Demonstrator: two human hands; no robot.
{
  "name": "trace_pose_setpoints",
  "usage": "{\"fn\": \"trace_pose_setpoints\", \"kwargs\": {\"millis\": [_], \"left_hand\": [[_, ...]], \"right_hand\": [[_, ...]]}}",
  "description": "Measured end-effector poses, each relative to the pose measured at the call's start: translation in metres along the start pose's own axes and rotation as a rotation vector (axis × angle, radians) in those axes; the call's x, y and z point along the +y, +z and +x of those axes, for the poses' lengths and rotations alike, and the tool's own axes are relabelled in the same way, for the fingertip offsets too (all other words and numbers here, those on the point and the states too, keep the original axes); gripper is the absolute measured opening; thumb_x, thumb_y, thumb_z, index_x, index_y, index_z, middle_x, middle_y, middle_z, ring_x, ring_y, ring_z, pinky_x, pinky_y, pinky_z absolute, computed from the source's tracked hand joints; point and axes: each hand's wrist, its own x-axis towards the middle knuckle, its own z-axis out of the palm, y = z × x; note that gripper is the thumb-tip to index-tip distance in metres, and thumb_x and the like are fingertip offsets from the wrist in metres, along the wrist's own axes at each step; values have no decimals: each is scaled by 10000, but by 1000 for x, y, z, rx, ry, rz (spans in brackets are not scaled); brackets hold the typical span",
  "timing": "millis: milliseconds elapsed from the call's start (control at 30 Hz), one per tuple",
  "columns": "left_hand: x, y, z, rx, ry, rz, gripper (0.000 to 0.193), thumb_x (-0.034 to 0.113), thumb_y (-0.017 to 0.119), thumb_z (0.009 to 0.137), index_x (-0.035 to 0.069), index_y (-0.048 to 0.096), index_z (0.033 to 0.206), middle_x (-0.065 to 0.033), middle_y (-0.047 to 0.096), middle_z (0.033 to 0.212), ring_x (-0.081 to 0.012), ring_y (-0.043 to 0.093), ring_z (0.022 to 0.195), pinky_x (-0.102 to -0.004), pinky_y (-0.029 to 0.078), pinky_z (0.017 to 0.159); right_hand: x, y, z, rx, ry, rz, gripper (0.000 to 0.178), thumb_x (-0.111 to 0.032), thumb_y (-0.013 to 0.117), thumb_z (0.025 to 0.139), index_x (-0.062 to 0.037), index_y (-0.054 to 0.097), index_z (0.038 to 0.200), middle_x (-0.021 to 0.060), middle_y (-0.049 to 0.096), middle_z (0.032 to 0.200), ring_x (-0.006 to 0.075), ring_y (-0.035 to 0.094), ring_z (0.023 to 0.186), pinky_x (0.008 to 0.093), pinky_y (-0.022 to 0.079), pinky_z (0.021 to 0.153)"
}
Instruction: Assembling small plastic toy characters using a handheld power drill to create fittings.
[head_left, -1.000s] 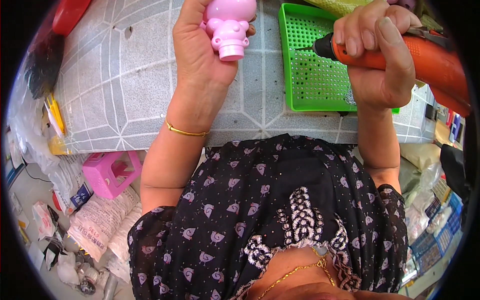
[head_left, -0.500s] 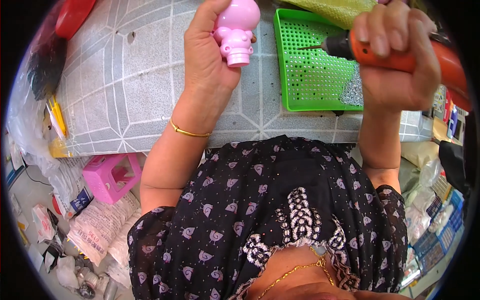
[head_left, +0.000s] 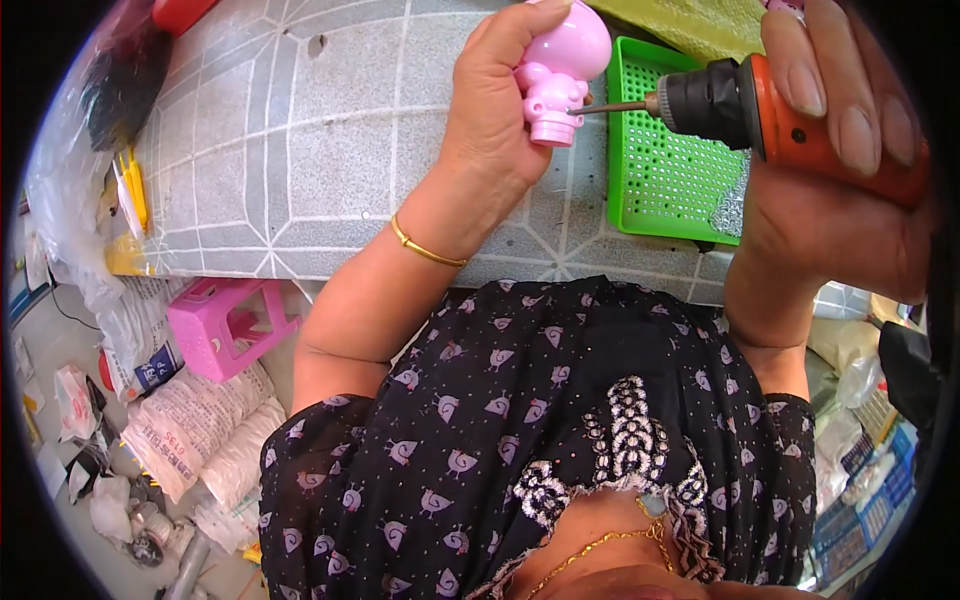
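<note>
pink figure (head_left: 566,60) slants lengthwise, narrow end (head_left: 552,134) toward the wearer (head_left: 520,420).

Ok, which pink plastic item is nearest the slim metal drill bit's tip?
The glossy pink round-headed figure in the left hand; the drill bit tip shows at its side. The pink openwork box sits well away to the left.

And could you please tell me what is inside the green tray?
Small silvery pieces lie in the green tray; anything farther right is hidden by the right hand and orange tool.
</note>
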Motion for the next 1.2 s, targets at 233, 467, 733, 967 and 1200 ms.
{"fn": "trace_pose_setpoints", "kwargs": {"millis": [233,467,733,967,1200], "left_hand": [[1,-2,-1,-74,-19,-28,245,256,669,901,70,658,1060,-50,684,876,-147,640,702,-268,517,595],[1,0,-2,-92,-25,-69,222,241,673,898,72,655,1041,-49,673,872,-140,625,687,-259,492,579],[3,-2,-3,-90,-48,-87,224,232,674,895,75,645,1052,-57,661,868,-150,625,671,-272,491,531],[-2,-5,3,-490,458,141,229,231,674,893,71,646,1054,-62,663,889,-158,634,714,-281,515,588],[3,-5,-3,-86,-24,-78,215,222,678,890,70,650,1039,-62,667,903,-161,636,730,-283,518,605]], "right_hand": [[8,1,6,-19,47,-69,95,-178,518,945,-126,452,899,7,472,763,124,474,625,309,422,661],[12,3,11,-37,86,-142,96,-186,507,951,-128,457,893,3,474,771,120,476,639,311,419,675],[7,4,12,-55,125,-226,102,-195,495,957,-130,462,885,-2,476,780,117,478,655,312,415,691],[2,8,14,-67,152,-310,111,-202,485,963,-132,467,878,-7,478,788,113,480,670,314,412,706],[3,10,16,-84,183,-384,122,-210,475,968,-135,472,872,-11,480,796,110,481,684,316,409,720]]}}
